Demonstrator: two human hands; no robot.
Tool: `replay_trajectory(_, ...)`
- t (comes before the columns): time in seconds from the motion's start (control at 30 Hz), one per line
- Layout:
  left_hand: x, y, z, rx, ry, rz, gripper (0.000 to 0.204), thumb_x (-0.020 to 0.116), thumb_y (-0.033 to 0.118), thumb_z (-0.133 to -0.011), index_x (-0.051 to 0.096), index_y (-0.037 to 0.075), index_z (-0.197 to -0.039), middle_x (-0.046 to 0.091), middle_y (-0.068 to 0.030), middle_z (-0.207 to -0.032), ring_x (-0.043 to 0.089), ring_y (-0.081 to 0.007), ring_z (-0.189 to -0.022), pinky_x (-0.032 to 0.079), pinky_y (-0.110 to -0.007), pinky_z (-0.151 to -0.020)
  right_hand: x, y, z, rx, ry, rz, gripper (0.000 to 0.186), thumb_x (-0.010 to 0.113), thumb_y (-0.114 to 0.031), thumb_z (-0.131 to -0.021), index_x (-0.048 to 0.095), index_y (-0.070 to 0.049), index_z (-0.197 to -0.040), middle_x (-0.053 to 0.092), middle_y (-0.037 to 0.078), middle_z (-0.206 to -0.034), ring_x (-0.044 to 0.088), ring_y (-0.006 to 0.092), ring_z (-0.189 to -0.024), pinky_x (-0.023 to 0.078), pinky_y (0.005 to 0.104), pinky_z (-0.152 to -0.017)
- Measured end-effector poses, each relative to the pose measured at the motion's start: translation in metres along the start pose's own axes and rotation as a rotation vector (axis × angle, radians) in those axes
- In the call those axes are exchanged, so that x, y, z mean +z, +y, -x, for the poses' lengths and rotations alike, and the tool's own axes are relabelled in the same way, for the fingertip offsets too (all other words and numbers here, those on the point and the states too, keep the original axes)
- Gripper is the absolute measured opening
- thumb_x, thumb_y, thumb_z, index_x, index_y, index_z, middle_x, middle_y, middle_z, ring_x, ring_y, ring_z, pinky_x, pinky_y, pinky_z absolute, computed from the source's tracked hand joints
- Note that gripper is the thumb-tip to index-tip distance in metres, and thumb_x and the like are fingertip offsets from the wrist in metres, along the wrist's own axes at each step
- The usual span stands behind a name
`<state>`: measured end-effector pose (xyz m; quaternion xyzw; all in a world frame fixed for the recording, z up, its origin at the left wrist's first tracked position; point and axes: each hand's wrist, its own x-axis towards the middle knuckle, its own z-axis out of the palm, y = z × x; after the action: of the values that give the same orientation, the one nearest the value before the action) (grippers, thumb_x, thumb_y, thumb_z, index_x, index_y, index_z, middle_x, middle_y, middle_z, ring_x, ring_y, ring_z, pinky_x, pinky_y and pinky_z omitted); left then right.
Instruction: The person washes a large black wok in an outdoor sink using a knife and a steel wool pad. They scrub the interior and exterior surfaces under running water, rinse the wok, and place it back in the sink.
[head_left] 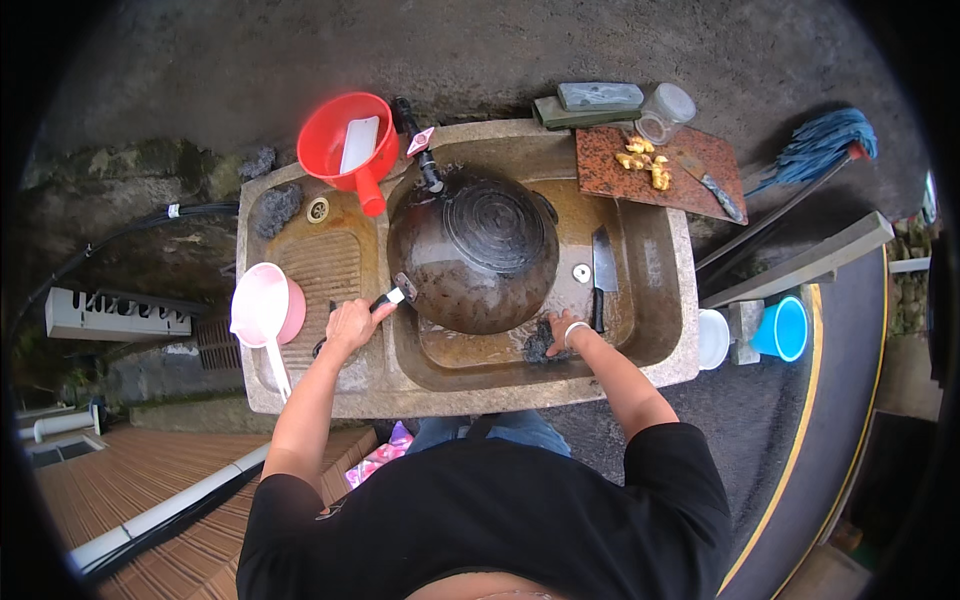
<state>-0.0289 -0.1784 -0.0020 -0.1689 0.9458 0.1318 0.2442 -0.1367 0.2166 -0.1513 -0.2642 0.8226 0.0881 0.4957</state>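
The left hand [350, 325] is closed around the handle of the dark wok [475, 255] lying upside down in the stone sink [660, 330], while the right hand [565, 335] presses what seems a dark scrubber [538, 343] against its rim, beside a cleaver [603, 275].

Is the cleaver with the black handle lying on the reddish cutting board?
No: the cleaver with the black handle lies inside the stone sink basin, right of the upturned dark wok; the reddish cutting board holds a smaller knife.
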Motion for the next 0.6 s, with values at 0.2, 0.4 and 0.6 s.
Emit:
replay_trajectory(0.2,-0.011,-0.006,-0.021,0.025,0.117,-0.158,0.065,0.048,0.068,-0.08,0.066,0.006,-0.094,0.066,-0.0225,-0.083,0.063,-0.0393,-0.088,0.049,-0.047,-0.075,0.05,-0.015,-0.058,-0.066,0.185,-0.009,0.079,0.075,-0.038,-0.071,0.04,-0.006,-0.135,0.037,0.024,-0.139,0.046,0.0419,-0.12,0.042,0.0499,-0.096)
replay_trajectory(0.4,0.012,-0.006,-0.004,0.03,0.203,-0.198,0.065,0.05,0.067,-0.08,0.065,0.005,-0.087,0.065,-0.0237,-0.074,0.065,-0.0389,-0.075,0.051,-0.046,-0.067,-0.043,0.02,0.046,0.038,0.469,-0.437,0.047,0.069,-0.021,-0.071,0.058,-0.017,-0.117,0.06,0.017,-0.113,0.051,0.0326,-0.116,0.047,0.0425,-0.089)
replay_trajectory(0.6,0.019,0.011,0.018,0.099,0.279,-0.182,0.06,0.051,0.061,-0.084,0.063,0.002,-0.083,0.062,-0.0224,-0.063,0.064,-0.0398,-0.064,0.051,-0.047,-0.059,-0.13,-0.046,0.122,-0.16,1.251,-0.577,0.045,0.066,-0.012,-0.065,0.059,-0.012,-0.109,0.055,0.015,-0.105,0.051,0.0352,-0.101,0.045,0.0405,-0.087)
